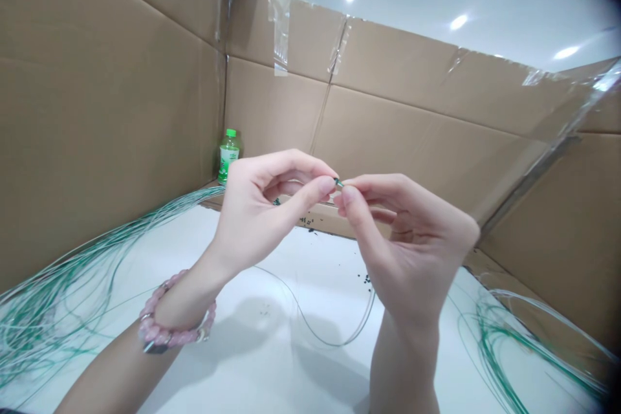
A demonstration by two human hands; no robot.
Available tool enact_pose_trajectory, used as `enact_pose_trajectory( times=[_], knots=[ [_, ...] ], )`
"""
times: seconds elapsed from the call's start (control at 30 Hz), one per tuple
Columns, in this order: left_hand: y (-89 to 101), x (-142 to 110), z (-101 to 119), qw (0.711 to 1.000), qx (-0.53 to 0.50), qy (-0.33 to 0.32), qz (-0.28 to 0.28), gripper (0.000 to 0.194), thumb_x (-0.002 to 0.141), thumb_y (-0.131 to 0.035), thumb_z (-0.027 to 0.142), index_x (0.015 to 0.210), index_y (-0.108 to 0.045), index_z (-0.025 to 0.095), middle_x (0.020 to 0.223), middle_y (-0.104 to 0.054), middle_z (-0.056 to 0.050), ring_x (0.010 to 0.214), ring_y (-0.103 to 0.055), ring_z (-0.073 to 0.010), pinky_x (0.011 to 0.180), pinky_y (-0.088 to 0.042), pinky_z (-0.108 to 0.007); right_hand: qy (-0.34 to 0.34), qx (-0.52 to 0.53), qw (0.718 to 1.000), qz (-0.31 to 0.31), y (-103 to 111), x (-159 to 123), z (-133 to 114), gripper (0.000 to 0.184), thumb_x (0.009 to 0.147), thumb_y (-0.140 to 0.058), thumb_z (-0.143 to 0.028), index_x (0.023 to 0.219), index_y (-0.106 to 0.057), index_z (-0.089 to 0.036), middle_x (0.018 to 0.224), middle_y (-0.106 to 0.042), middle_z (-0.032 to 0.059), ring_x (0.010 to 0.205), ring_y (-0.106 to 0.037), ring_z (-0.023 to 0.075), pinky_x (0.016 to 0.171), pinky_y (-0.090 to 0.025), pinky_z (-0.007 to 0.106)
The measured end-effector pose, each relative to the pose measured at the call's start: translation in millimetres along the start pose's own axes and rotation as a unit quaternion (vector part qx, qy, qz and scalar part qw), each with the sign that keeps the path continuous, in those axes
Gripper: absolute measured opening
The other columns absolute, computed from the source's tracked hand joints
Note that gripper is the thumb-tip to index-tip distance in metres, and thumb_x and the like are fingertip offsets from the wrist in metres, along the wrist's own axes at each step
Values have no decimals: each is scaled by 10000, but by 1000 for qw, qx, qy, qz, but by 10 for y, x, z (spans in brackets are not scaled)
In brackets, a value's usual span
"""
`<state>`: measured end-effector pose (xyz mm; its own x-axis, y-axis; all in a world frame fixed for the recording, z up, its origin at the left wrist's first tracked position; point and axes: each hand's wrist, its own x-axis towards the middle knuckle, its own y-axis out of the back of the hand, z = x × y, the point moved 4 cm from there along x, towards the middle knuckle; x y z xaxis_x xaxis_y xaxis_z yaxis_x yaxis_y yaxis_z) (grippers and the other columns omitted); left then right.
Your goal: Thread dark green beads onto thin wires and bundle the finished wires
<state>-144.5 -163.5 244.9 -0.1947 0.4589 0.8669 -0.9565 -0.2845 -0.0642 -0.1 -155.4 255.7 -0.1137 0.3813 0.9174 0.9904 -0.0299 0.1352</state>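
- A short green wire end [338, 183] is pinched between both hands, directly at the fingertips; whether it is a cut piece or part of a longer strand cannot be told.
- The left hand [257, 213] is raised above the desk, and its fingers [310, 191] are closed narrowly on the wire end from the left.
- The right hand [407, 239] is raised beside it, and its fingers [359, 197] are closed narrowly on the same wire end from the right.
- One pink beaded bracelet [177, 310] is worn on the left wrist, below and to the left of the fingers.
- Two loose bunches of thin green-and-white wires are spread on the white desk [291, 284]: one bunch [63, 297] to the left of the fingers, the other [504, 343] to the right.
- One looped dark strand [334, 336] lies on the desk below the fingers.
- Small dark bits [310, 226] are scattered on the desk below the fingers; they are too small to count.
- One upright plastic bottle [228, 156] with a green cap stands beyond the fingers, to the left; its green-and-white label is seen, but no writing can be read.
- Brown cardboard panels [388, 103], joined with clear tape [280, 32], enclose the desk beyond the fingers.
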Motion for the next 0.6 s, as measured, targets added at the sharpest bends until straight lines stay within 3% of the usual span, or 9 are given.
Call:
enact_pose_trajectory(
  times=[0.43,0.6],
  knots=[
    [-22,-4,17,996,44,-75,-24,93,796,-697,98,798,-716,189,744,-716,30,677,-663,-74,615,-564,-136,89,-146,985,-1,27,-23,-38,125,817,-659,-71,796,-670,-194,700,-679,-40,623,-630,87,607,-566,195],
    [0,8,15,994,70,-79,-22,115,782,-710,91,782,-710,206,731,-714,40,677,-671,-81,627,-573,-144,52,-107,993,-13,42,-15,43,139,814,-679,-86,812,-692,-225,732,-705,-61,654,-653,75,613,-560,157]
  ],
)
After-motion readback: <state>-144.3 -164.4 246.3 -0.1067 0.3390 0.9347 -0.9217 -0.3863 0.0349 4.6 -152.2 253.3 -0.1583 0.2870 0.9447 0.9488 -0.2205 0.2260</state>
